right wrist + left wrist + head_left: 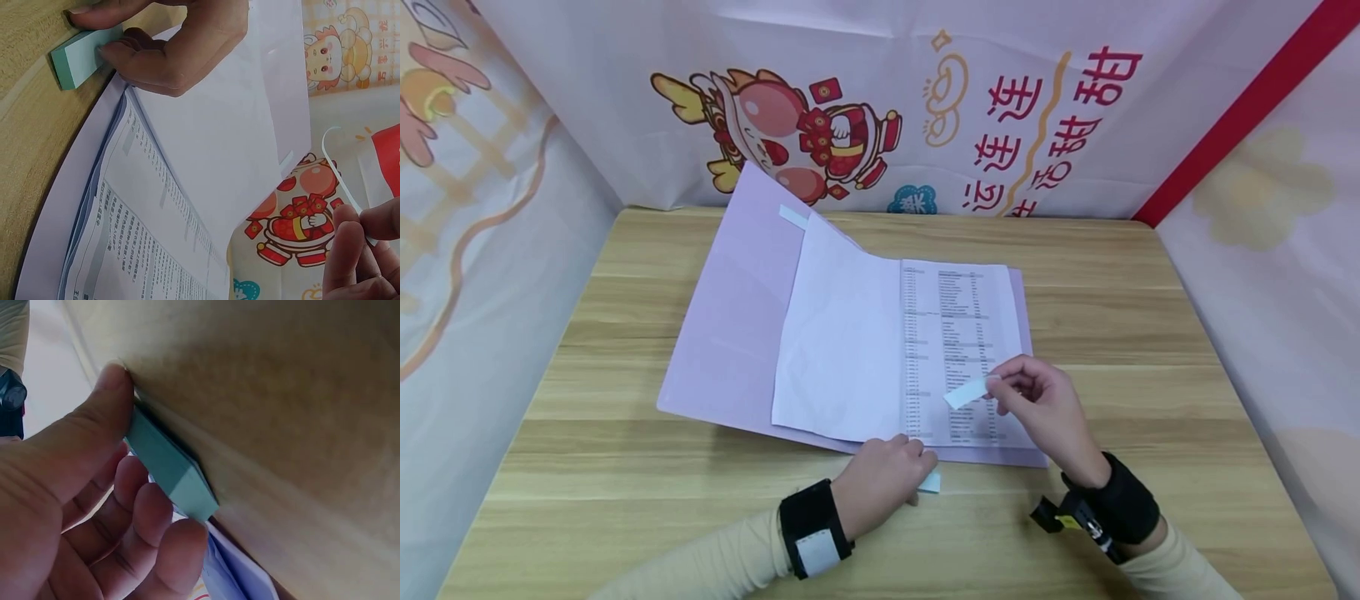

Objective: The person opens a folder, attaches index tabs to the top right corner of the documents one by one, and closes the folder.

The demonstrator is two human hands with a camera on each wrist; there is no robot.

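My right hand [1047, 410] pinches a single pale blue-green sticky note [965, 392] between thumb and fingers, over the lower part of a printed page [925, 333]. In the right wrist view that sticky note [342, 178] shows edge-on with a curled end. Below the folder's near edge, my left hand [880, 483] holds a small sticky note pad [169, 464] at the table, thumb on one side and fingertips on the other. An open lilac folder [724, 333] lies under the pages, its left cover raised off the table. The turned page [842, 342] on the left is blank.
A light strip [793, 217] sits at the top of the folder's left cover. The wooden table [1105, 300] extends around the folder. Printed cloth walls [1030, 50] with cartoon figures stand behind and at both sides.
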